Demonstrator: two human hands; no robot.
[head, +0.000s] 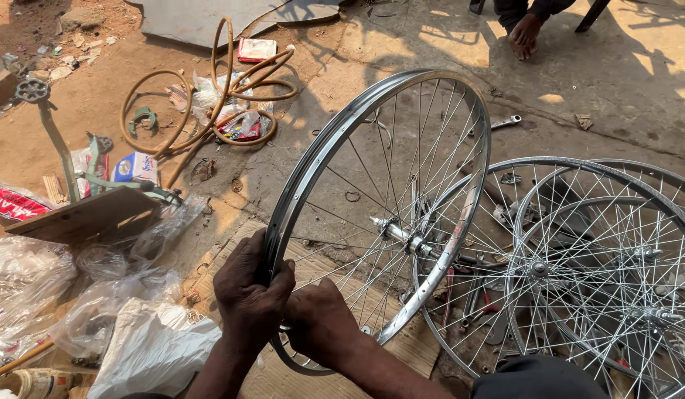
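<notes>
Chrome-bright bicycle wheel [379, 214] stands tilted at centre of frame, lower rim resting near a sheet of cardboard [298, 377] on the ground. Left hand [250, 295] is wrapped tight round the rim at lower left; right hand [320, 321] sits just beside it, lower centre, fingers curled over the rim w/ a closed grip. Rim looks stiff & light for its size, smooth metal so prob. slippery; thin spokes [424, 148] would likely bend if grabbed, so rim edge or the axle at the hub [401, 238] seem the safer holds. More spoked wheels [579, 273] lie stacked at right, overlapping each other. Orange hose [209, 103] coils at upper left; plastic bags [99, 318] bunch at lower left. Another person's hand [525, 33] shows at top edge.
</notes>
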